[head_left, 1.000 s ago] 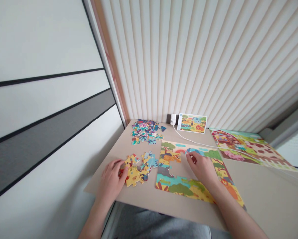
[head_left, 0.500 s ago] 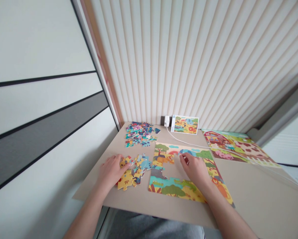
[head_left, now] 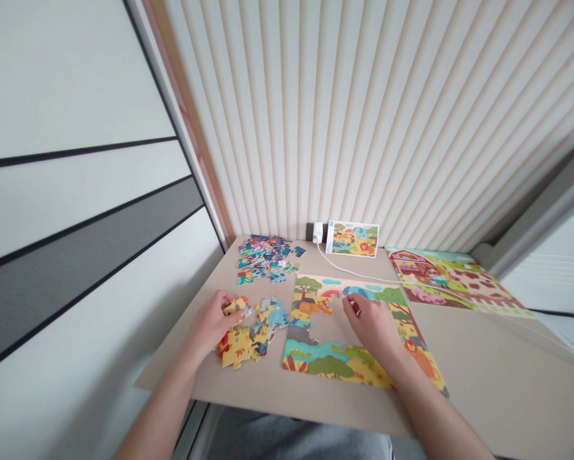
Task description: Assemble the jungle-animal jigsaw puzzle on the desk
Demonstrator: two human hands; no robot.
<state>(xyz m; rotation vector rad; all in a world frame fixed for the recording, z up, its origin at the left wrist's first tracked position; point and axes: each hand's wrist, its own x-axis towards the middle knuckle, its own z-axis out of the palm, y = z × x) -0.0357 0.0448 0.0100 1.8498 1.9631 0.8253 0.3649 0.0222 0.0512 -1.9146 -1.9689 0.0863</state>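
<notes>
My left hand (head_left: 211, 324) pinches a yellow puzzle piece (head_left: 239, 306) with red and white bits, at the left edge of a loose pile of yellow and blue pieces (head_left: 239, 350). My right hand (head_left: 371, 317) is closed, thumb and forefinger together, over the partly assembled animal jigsaw (head_left: 332, 365). Its fingertips touch the jigsaw near the blue elephant (head_left: 363, 292); whatever they hold, if anything, is hidden. A gap in the middle of the jigsaw shows the bare tabletop, and my right hand covers part of it.
A second pile of dark blue and teal pieces (head_left: 270, 259) lies at the back left. A picture card (head_left: 354, 239) leans against the ribbed wall beside a white charger (head_left: 318, 232). Its white cable (head_left: 344, 269) runs right, across a farm jigsaw (head_left: 454, 281).
My left hand, which lay flat over the loose pieces, has drawn its fingers in and now grips a yellow piece. My right hand has stayed nearly in place. The view has shifted slightly.
</notes>
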